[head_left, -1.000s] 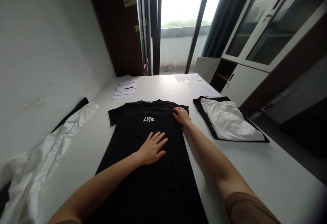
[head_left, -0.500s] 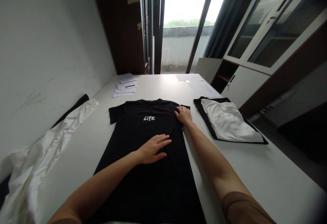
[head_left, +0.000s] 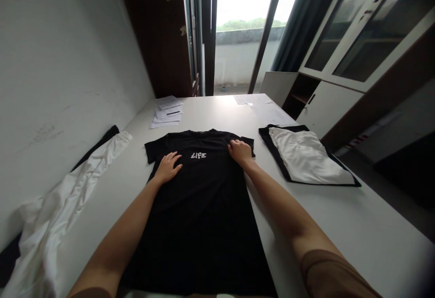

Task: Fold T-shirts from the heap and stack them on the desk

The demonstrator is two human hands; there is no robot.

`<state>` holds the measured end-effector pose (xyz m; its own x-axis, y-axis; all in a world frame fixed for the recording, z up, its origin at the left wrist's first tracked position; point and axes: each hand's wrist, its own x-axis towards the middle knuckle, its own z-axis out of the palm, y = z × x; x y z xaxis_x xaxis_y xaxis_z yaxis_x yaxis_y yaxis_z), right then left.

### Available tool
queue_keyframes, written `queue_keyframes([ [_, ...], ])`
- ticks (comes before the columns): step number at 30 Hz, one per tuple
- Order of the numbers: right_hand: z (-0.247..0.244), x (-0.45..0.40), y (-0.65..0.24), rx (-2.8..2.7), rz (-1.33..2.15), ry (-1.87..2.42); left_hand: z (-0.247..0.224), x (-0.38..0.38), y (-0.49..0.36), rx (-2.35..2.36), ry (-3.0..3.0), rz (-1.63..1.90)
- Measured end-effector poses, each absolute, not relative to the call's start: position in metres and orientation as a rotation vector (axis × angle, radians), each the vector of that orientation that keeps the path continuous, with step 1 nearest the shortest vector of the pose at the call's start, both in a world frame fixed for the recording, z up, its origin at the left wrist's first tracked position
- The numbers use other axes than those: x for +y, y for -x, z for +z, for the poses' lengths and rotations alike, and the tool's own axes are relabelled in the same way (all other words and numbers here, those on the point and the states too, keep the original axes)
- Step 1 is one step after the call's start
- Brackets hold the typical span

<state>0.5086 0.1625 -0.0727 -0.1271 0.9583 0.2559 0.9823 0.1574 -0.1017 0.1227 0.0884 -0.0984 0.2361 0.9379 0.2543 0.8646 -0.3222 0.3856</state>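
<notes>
A black T-shirt lies spread out on the white table, its collar at the far end and small white lettering on its chest. My left hand rests on the shirt's left side just below the sleeve, palm down with the fingers apart. Near the right sleeve, my right hand lies on the cloth with its fingers slightly bent; I see no fabric gathered in it. The shirt's lower edge runs close to my body.
White garments with black cloth lie along the wall at left. Folded white cloth sits on black cloth at right. Papers lie at the table's far left, and more sheets at far right. A cabinet stands beyond.
My left hand has moved from the middle of the shirt to its upper left side. My right hand has shifted slightly inward, its fingers more bent.
</notes>
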Motion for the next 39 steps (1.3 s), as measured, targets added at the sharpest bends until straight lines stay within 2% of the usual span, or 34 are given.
queue_keyframes([
  [14, -0.103, 0.189, -0.519, -2.235, 0.075, 1.876, -0.104, 0.105, -0.127, 2.018, -2.326, 0.165],
  [39, -0.111, 0.241, -0.519, -2.283, 0.222, 1.956, -0.108, 0.17, -0.116, 2.089, -2.188, 0.093],
])
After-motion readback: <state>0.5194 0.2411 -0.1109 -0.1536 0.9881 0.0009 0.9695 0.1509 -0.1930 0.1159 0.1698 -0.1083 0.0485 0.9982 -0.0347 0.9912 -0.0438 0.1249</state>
